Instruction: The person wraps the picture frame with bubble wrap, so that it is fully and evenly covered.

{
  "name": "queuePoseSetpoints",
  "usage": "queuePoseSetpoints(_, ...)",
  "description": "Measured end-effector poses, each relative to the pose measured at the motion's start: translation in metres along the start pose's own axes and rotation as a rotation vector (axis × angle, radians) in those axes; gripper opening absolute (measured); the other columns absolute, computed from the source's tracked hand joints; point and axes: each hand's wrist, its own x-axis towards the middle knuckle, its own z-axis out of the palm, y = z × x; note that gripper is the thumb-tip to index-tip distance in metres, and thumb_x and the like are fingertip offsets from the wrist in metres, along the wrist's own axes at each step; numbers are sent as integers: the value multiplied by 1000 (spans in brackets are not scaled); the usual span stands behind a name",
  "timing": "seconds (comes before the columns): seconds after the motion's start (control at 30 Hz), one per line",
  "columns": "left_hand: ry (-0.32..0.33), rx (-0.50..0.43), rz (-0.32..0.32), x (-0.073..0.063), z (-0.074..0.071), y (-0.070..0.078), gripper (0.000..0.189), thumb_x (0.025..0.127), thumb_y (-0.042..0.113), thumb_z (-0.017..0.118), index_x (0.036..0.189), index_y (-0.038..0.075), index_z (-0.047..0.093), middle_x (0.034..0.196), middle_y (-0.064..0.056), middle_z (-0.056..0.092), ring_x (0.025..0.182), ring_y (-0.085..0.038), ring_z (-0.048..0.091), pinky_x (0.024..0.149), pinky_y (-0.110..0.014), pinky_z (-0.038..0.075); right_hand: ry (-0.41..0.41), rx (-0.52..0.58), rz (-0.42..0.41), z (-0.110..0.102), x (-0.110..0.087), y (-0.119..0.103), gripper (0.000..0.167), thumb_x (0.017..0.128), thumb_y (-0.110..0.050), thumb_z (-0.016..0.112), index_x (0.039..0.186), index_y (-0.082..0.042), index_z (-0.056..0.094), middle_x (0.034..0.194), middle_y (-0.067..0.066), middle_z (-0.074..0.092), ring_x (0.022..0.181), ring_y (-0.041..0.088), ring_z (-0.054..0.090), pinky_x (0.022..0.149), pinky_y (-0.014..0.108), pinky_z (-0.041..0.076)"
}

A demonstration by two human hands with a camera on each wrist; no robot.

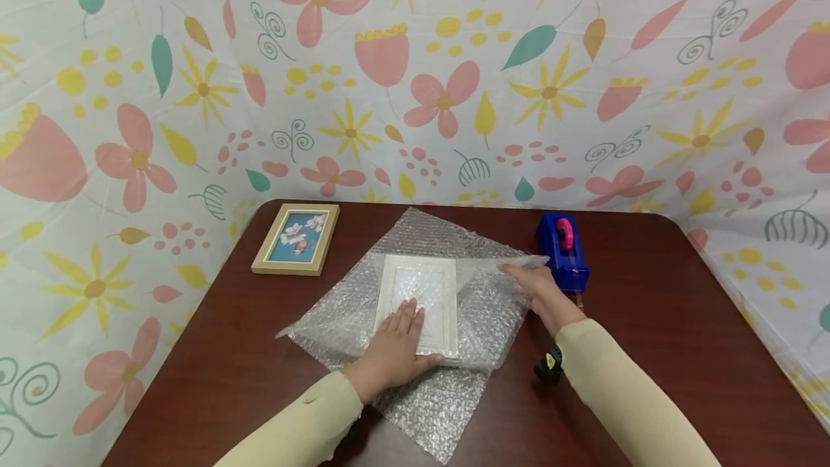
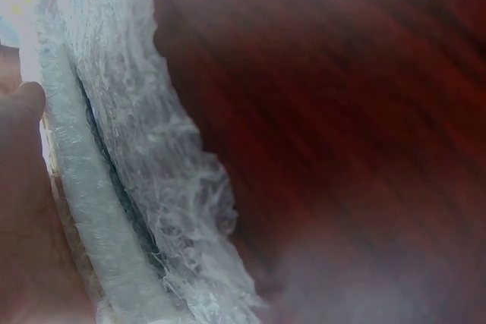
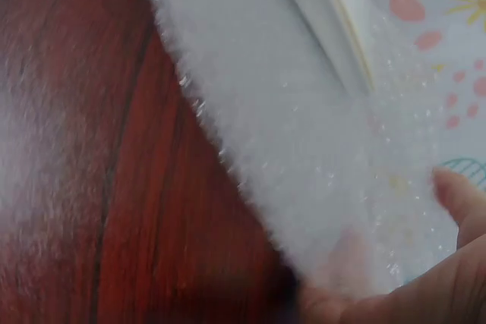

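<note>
A white picture frame lies on a sheet of bubble wrap, with part of the clear wrap folded over it. My left hand rests on the lower part of the frame, its fingers extended. In the left wrist view, the thumb is by the wrapped edge of the frame. My right hand pinches the wrap's right-hand corner and holds it raised off the table. Seen from the right wrist, the wrap stretches from those fingers towards the frame's side.
A wooden-edged picture frame with a flower picture lies at the back left. Just beyond the right hand stands a blue tape dispenser with a pink hub. The dark red-brown table meets a flower-patterned curtain behind.
</note>
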Motion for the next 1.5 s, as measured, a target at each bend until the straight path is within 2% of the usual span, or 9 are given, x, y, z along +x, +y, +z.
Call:
queuePoseSetpoints(0.1,-4,2,-2,0,2,0,87,100,59,54,159,-1,30,171,-21,21,159,-36,23,129,-49,28,62,8,-83,-3,3,2,71,100,-29,63,152,9,33,120,11,65,86,8,62,71,22,50)
queuePoseSetpoints(0.2,-7,6,5,1,3,-1,88,100,60,53,160,-1,30,171,-21,20,159,-36,23,128,-49,28,91,37,-165,-5,7,1,52,102,-21,59,140,11,46,98,-1,60,73,1,52,63,17,47)
queuePoseSetpoints(0.33,2,1,3,1,3,-3,89,99,60,55,159,0,31,170,-22,21,159,-37,24,128,-50,29,-35,103,-177,-3,7,-13,55,108,-16,45,152,12,29,126,20,55,80,3,60,70,22,58)
queuePoseSetpoints(0.47,10,-31,-3,2,2,-5,89,97,60,59,159,2,33,170,-21,23,158,-36,26,128,-49,29,-229,214,-90,-5,4,-29,65,110,-11,27,162,0,-11,168,31,10,125,44,65,76,34,65)
queuePoseSetpoints(0.57,11,-38,-2,2,2,-6,89,96,60,60,159,2,35,169,-20,25,158,-35,27,128,-49,30,-366,277,-30,-8,2,-37,68,111,-13,18,158,-12,-31,170,17,-22,124,48,64,80,38,66)
queuePoseSetpoints(0.7,21,-36,2,1,2,-7,89,95,59,62,158,2,36,168,-20,28,157,-35,30,127,-49,31,-469,269,-64,-7,1,-42,65,111,-15,16,157,-11,-30,168,22,-22,95,25,78,81,36,65)
queuePoseSetpoints(0.93,36,-30,18,2,1,-9,89,95,60,62,158,3,36,169,-19,28,157,-34,29,127,-50,32,-392,63,-201,12,-7,-56,65,112,-16,22,160,-5,-20,169,24,-17,144,45,38,79,29,65)
queuePoseSetpoints(1.37,39,-22,46,8,7,-10,89,95,62,61,159,5,35,170,-16,26,158,-32,28,127,-48,31,-280,4,-223,64,-9,-74,62,110,-8,31,166,-7,3,169,25,20,140,46,48,76,27,62)
queuePoseSetpoints(1.5,42,-18,50,8,6,-14,89,96,61,60,159,5,35,170,-17,26,158,-33,28,127,-49,31,-252,23,-211,79,-7,-74,62,110,-9,35,165,-6,8,166,26,26,107,26,65,69,21,59)
